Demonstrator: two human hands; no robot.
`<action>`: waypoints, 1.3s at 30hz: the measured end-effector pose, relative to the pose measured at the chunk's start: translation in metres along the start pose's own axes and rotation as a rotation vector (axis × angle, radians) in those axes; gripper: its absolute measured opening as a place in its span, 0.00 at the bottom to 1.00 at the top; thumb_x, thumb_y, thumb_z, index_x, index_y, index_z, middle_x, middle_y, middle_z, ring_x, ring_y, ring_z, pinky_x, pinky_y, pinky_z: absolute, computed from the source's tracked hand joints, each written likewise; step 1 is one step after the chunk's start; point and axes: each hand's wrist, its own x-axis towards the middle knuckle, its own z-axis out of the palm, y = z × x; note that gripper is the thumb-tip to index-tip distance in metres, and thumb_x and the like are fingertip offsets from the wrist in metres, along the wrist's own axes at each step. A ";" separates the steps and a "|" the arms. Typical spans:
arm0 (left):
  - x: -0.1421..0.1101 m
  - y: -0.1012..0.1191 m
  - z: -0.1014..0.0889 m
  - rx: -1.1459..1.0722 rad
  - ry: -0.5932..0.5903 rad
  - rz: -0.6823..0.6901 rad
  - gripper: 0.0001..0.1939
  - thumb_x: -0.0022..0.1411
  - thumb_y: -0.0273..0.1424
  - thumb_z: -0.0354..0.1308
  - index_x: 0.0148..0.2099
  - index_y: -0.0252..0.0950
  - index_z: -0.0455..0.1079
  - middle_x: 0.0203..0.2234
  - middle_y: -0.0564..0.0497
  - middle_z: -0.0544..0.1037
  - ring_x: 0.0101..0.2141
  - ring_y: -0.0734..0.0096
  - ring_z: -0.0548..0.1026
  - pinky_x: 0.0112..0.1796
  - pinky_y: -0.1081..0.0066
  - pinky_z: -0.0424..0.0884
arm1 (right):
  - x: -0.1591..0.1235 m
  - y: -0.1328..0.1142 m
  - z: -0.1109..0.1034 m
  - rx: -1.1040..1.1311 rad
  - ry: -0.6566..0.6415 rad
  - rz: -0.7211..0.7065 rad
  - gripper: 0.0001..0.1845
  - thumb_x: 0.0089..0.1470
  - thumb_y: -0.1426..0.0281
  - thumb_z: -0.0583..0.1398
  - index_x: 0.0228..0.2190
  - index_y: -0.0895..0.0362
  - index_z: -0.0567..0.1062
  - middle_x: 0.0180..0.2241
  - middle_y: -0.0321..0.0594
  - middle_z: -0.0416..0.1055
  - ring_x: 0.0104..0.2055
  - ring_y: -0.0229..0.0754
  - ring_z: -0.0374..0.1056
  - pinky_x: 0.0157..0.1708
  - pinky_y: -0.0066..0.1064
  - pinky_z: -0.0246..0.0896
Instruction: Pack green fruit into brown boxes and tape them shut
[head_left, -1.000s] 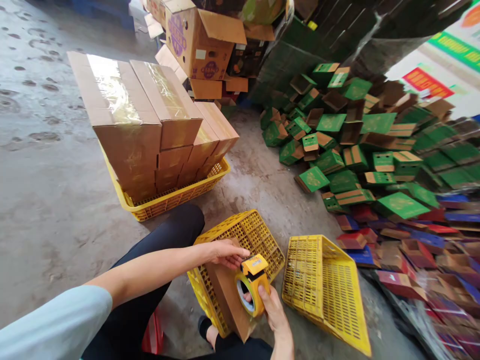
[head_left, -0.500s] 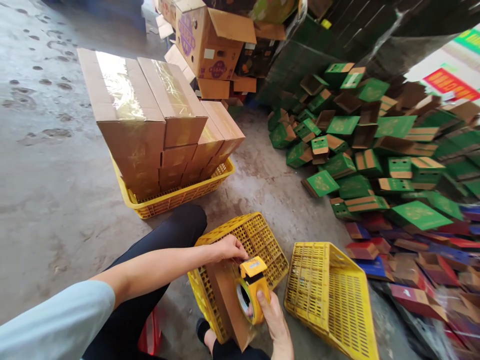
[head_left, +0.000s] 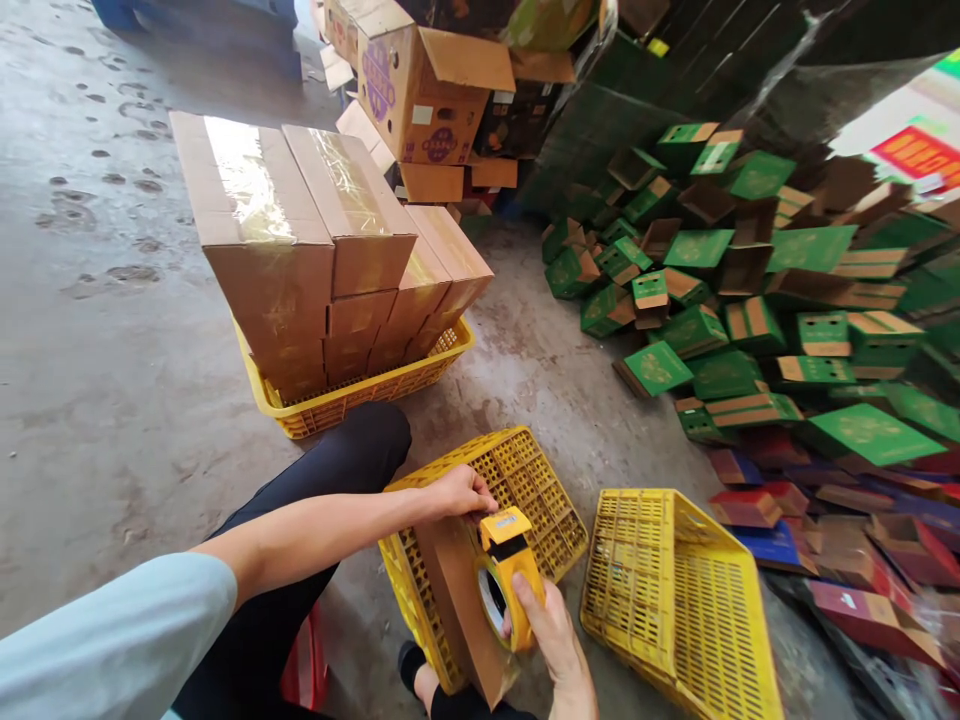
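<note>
In the head view, my right hand (head_left: pixel 561 635) is wrapped round a yellow tape dispenser (head_left: pixel 528 588) with a roll of tape in it. The dispenser is over a brown cardboard box (head_left: pixel 454 600), partly covering it. My left hand (head_left: pixel 459 492) is closed in a pinch just beside the dispenser's front end; whatever lies between its fingertips is too small to make out. Beneath the box is an upturned yellow plastic crate (head_left: pixel 536 490), its lattice base facing up.
Taped brown cartons (head_left: pixel 262 190) stand stacked in a yellow basket (head_left: pixel 367 400) ahead. Another yellow crate (head_left: pixel 630 570) lies to the right. Green boxes (head_left: pixel 750 370) are heaped beyond, with red and blue boxes (head_left: pixel 765 507) nearer. A red stool-like object (head_left: pixel 306 655) shows beside my leg.
The view has shifted slightly, so the surroundings sit a little differently in the picture. Both hands, the dispenser and the box keep nearly the same places relative to each other.
</note>
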 end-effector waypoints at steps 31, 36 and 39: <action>0.002 -0.017 -0.085 -0.031 0.321 -0.028 0.13 0.54 0.34 0.70 0.25 0.32 0.73 0.17 0.55 0.71 0.21 0.77 0.67 0.24 0.77 0.61 | 0.004 -0.003 0.010 -0.026 -0.034 0.100 0.27 0.50 0.41 0.64 0.30 0.52 0.75 0.17 0.36 0.73 0.18 0.45 0.70 0.19 0.34 0.65; 0.014 -0.032 -0.092 -0.007 0.376 -0.045 0.15 0.53 0.37 0.72 0.25 0.32 0.73 0.16 0.56 0.69 0.20 0.78 0.64 0.25 0.76 0.60 | 0.007 -0.020 0.017 -0.061 -0.020 0.109 0.24 0.52 0.42 0.63 0.28 0.51 0.72 0.16 0.33 0.71 0.18 0.44 0.70 0.19 0.34 0.67; 0.022 -0.041 -0.093 0.014 0.405 -0.062 0.16 0.53 0.37 0.72 0.25 0.32 0.73 0.16 0.56 0.69 0.20 0.78 0.65 0.25 0.76 0.61 | 0.010 -0.027 0.018 -0.062 -0.031 0.104 0.26 0.51 0.41 0.64 0.27 0.51 0.71 0.15 0.33 0.70 0.17 0.43 0.69 0.19 0.33 0.66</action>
